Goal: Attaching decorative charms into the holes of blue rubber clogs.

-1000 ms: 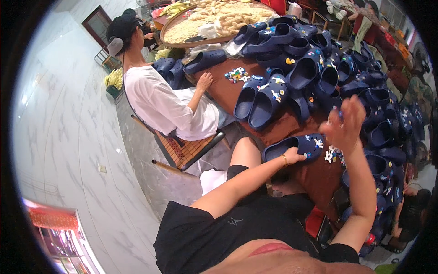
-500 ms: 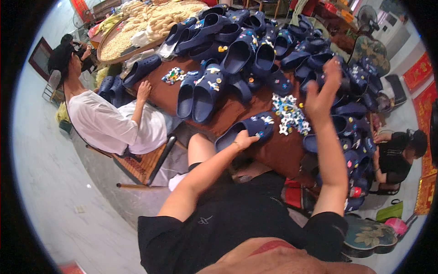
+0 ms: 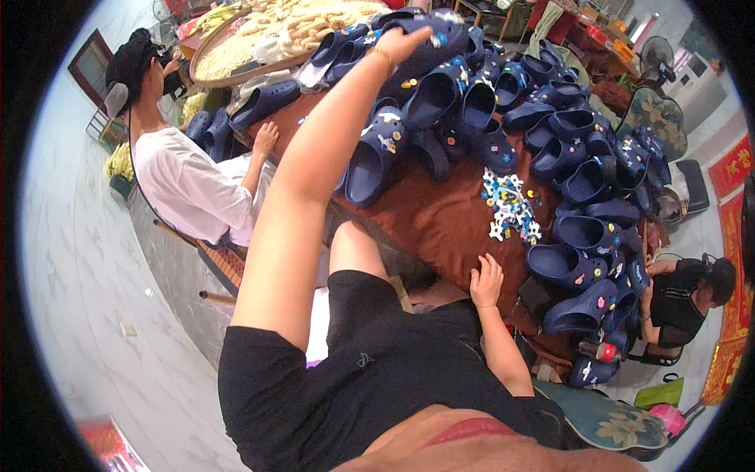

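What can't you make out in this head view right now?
- Left hand: its fingers lie on the heaped blue clogs; any grip is hidden.
- Right hand: palm down on the brown table, its underside hidden.
- Charms: too small to identify.

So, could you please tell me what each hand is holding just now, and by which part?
The left hand grips a navy clog at its near end, far across the table. The right hand holds nothing, resting on the table's edge.
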A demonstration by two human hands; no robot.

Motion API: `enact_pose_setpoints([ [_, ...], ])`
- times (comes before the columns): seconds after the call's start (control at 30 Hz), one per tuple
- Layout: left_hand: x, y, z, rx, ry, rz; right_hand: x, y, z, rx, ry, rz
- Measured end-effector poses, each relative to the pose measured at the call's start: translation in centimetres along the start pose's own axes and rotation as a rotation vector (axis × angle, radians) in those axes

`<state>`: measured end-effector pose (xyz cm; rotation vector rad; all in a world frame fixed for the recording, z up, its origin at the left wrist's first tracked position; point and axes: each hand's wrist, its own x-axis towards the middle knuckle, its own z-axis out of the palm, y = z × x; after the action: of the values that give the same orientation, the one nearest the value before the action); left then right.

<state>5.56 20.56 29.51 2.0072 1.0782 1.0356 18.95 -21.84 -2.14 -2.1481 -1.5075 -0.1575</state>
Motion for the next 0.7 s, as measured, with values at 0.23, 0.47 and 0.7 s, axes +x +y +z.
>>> enact_pose_setpoints([
  [0.23,-10.9,3.3,6.3,-0.135,-0.758,0.815,-0.2,0.6,-0.1,-0.03,-0.015,0.046],
  [0.47,-29.6,12.7,-2.3,-1.078,-1.835,1.049,-0.3,-0.8,0.0,0.003,0.001,-0.003],
  [0.7,-33.1,16.2,-2.8,-1.728,-2.013,1.275,-0.1,-0.8,0.1,-0.031,-0.039,0.02],
])
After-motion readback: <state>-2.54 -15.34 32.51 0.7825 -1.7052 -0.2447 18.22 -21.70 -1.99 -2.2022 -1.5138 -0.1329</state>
